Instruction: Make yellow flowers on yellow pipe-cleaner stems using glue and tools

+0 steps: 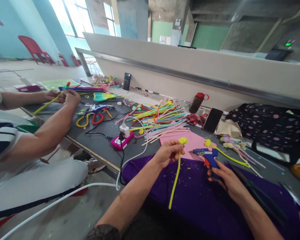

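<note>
Two-handed, worked above cloth (pixel 190 200). Pinched stem (pixel 176 173) under its coiled head in left hand (pixel 166 154) fingers at cloth's far edge, long axis running bodyward. Clasped glue gun (pixel 210 156) in right hand (pixel 227 181), further right along that edge, nozzle aimed left at head, apart.

We have open purple cloth (pixel 197 200) between our left hand (pixel 168 153) and right hand (pixel 227 181). Ahead, the pile of pipe cleaners (pixel 160 121) crowds the table (pixel 100 148). The pink power strip (pixel 122 140) and its cables (pixel 100 134) block the left, where a co-worker's arm (pixel 50 133) reaches in. A dark bag (pixel 272 128) and loose stems (pixel 236 160) close the right.
</note>
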### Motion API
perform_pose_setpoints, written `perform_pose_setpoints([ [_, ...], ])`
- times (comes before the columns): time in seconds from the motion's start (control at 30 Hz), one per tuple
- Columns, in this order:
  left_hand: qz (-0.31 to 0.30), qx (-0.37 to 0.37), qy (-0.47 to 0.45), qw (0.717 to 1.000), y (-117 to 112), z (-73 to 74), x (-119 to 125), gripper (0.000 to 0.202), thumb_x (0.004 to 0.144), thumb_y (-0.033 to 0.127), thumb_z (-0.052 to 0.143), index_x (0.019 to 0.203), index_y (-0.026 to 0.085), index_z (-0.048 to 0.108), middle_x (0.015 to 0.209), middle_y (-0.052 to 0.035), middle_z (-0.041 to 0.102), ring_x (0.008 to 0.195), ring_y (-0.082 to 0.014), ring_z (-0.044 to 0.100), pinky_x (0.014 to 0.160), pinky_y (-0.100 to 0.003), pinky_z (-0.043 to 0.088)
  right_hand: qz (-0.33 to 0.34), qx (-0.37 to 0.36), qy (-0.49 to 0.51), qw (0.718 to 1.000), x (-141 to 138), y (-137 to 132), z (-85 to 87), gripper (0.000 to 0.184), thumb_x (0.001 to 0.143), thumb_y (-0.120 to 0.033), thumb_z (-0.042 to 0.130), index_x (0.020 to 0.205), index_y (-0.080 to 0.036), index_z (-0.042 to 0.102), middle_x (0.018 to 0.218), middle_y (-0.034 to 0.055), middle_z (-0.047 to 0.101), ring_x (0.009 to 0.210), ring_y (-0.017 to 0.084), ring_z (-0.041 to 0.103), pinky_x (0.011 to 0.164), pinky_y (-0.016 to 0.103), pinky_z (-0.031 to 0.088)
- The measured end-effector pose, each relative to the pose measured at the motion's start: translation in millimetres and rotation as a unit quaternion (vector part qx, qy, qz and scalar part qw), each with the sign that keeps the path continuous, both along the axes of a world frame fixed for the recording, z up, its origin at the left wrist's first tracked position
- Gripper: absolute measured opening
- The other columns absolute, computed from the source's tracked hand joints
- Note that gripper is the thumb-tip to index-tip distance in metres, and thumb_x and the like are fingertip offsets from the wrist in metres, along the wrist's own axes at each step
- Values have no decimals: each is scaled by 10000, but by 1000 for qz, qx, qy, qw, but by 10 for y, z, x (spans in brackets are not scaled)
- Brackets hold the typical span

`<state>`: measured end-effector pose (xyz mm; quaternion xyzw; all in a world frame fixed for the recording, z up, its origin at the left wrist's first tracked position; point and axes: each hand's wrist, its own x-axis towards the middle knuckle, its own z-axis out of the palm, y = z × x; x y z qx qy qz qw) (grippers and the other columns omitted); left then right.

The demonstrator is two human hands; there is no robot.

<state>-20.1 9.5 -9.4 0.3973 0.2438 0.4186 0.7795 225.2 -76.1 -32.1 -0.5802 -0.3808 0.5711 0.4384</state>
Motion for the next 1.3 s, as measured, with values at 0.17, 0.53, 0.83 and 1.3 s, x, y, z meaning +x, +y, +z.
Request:
perform_pose_setpoints([
  [0.17,5,-6,15,1000,-5,20,22,199,645,281,674,676,125,555,573,5,613,320,-18,436,297,-131,248,38,82,-234,968,64,54,-45,343,796,-345,485,1082,-175,566,825,48,633,636,177,612,504,278,484],
  [0.53,-26,-11,64,998,36,-29,84,157,679,250,654,701,123,564,582,9,612,331,-13,431,310,-118,270,-75,154,-643,747,662,-367,33,282,850,-345,400,983,-222,616,959,49,626,870,204,587,734,295,423],
  [0.83,-73,4,72,995,83,216,498,172,674,269,661,701,122,574,577,11,602,350,-13,440,309,-109,284,-7,42,-740,671,1224,-697,-218,465,780,-380,484,1185,-151,495,1014,125,580,942,271,553,771,343,402],
  [1.3,-63,10,67,996,148,109,584,158,670,253,652,672,109,587,617,-15,623,396,-31,486,341,-127,327,-68,84,-18,994,850,-665,41,407,668,-393,585,1011,-174,591,842,69,581,601,151,494,476,248,352],
])
